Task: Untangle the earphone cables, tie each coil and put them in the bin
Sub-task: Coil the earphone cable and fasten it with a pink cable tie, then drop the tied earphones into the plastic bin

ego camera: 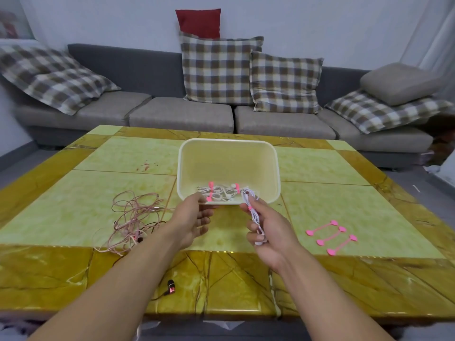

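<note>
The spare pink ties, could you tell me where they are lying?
Head view: three spare pink ties lie on the table to the right of the right hand.

the right hand (264,226) grips a white coiled earphone (253,212) bound with a pink tie, its tip at the near rim of the cream bin (229,153). the left hand (194,217) holds that rim, thumb on top. two tied white coils (219,191) lie inside. a pink tangled cable (134,217) sprawls on the worktop (344,168) to the left; three pink ties (332,237) lie to the right.
</note>
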